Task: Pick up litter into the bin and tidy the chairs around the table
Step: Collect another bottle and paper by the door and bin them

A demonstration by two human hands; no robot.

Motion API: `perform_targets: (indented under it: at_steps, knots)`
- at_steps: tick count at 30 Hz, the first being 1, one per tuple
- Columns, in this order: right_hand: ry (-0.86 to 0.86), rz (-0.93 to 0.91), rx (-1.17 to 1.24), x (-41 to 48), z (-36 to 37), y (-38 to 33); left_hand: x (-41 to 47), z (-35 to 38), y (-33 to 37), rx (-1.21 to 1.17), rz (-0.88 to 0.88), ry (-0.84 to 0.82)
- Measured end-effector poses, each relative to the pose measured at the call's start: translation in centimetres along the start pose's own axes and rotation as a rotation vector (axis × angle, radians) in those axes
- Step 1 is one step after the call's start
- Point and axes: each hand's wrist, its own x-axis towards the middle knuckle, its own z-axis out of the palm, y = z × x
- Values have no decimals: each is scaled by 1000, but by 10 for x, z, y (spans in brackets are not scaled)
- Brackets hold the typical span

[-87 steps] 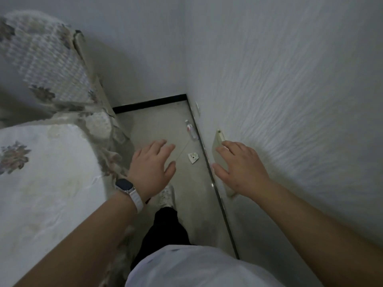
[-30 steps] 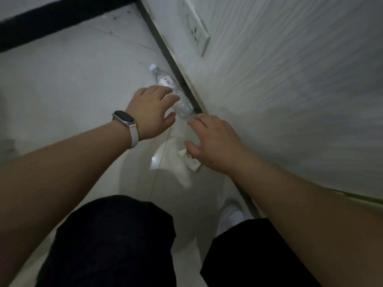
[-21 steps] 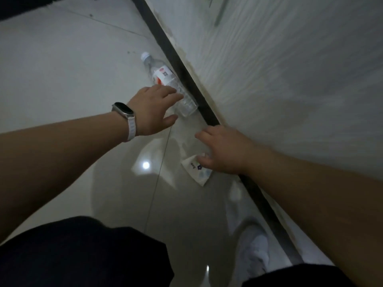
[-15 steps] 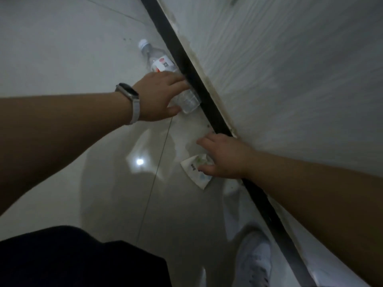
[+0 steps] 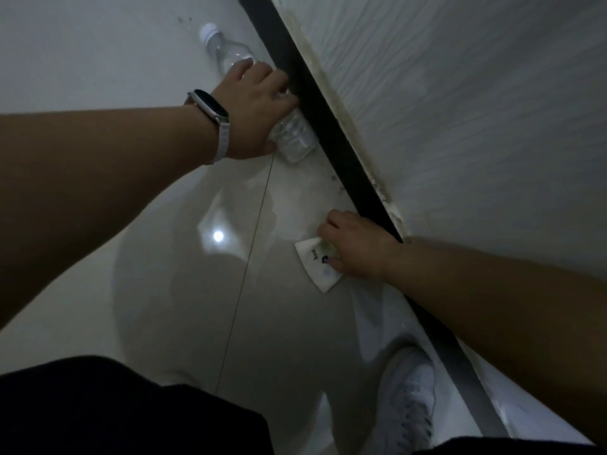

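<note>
- The clear plastic bottle (image 5: 293, 140) with a white cap lies on its side on the pale tiled floor (image 5: 131, 67), right against the black skirting board (image 5: 328, 126) at the foot of the textured white wall (image 5: 460, 110).
- The left hand (image 5: 253, 103), with a white-strapped watch (image 5: 210, 105) on its wrist, is laid over the bottle's middle. Its fingers (image 5: 274, 77) curl over the far side and the thumb sits low on the near side, so it looks like a wrapped hold.
- There is little room on the wall side, so it is probably best to roll the bottle slightly away from the skirting and get the fingers fully round it before lifting.
- A thin bottle like this likely dents easily, so a firm squeeze at mid-body should hold better than one near the neck.
- The small white paper wrapper (image 5: 316, 269) with dark print lies flat on the floor near the skirting. The right hand (image 5: 356, 247) pinches its wall-side edge between curled fingers and thumb.
- Flat paper tends to cling to glossy tile, so peel one edge up rather than drag it, then gather it into the palm.
- The white shoe (image 5: 407, 399) stands close by, so lift both pieces straight up and clear of it.
- The bin is not in view, so get a secure hold on both pieces before standing up.
</note>
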Motion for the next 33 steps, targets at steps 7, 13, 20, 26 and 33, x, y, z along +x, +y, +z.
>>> perform_targets:
  at_steps: [7, 13, 20, 26, 33]
  knots:
    - [-45, 74, 172, 8, -14, -9, -25, 5, -4, -66, -12, -92]
    - [43, 120, 345, 22, -54, -21, -71, 5, -6, -112, -160, -239]
    - [334, 95, 446, 43, -129, -22, -131, -29, -12, -252, -487, -159]
    - [486, 77, 469, 51, -171, -43, -165, -83, -17, -371, -749, -38]
    - [498, 83, 576, -7, -224, -89, -195, -189, 20, -555, -980, 237]
